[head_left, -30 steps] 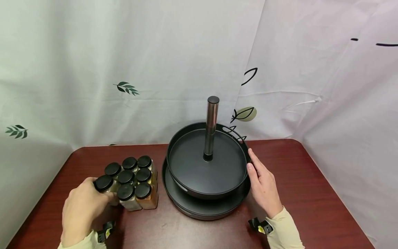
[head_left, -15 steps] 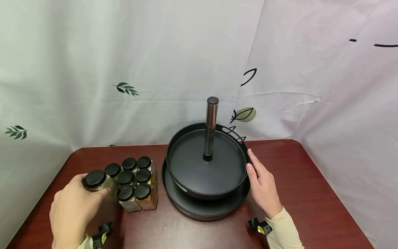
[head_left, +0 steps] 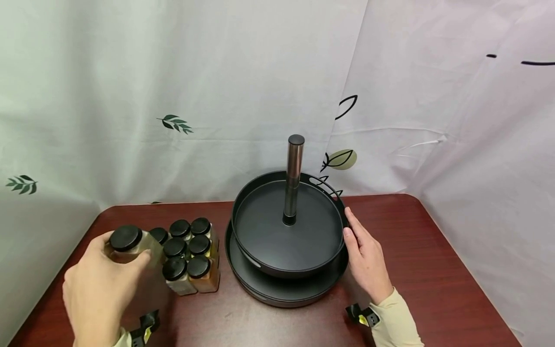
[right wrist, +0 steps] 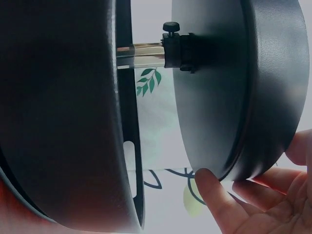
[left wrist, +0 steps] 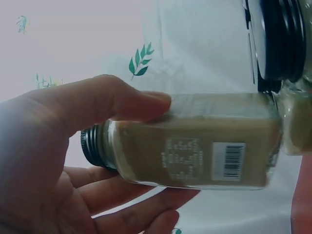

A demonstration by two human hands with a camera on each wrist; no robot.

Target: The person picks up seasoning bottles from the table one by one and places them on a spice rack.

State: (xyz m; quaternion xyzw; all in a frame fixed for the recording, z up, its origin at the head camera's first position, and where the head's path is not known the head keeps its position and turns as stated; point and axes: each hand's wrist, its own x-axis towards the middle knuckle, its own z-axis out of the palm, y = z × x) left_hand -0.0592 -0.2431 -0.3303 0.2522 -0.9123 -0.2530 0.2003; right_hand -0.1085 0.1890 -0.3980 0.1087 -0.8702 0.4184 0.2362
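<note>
My left hand (head_left: 95, 284) grips a square glass spice jar (head_left: 147, 246) with a black lid, raised above the table at the left. In the left wrist view the jar (left wrist: 195, 151) shows beige powder and a barcode label; thumb on one side, fingers on the other. Beside it several similar black-lidded jars (head_left: 206, 275) stand packed together. At centre is a black two-tier round rack; my right hand (head_left: 368, 262) rests against the upper tray's (head_left: 277, 246) right rim with fairly straight fingers. The right wrist view has fingertips (right wrist: 207, 180) at that tray's edge.
Below the upper tray lies the wider lower tray (head_left: 299, 295). A metal post (head_left: 294, 178) rises from the rack's middle. The reddish-brown table (head_left: 433, 270) reaches to white curtains (head_left: 243, 86) with leaf prints behind and at both sides.
My left hand has lifted the spice jar out of the front left corner of the cluster, moving it up and slightly left. The right hand and the rack stay where they were.
</note>
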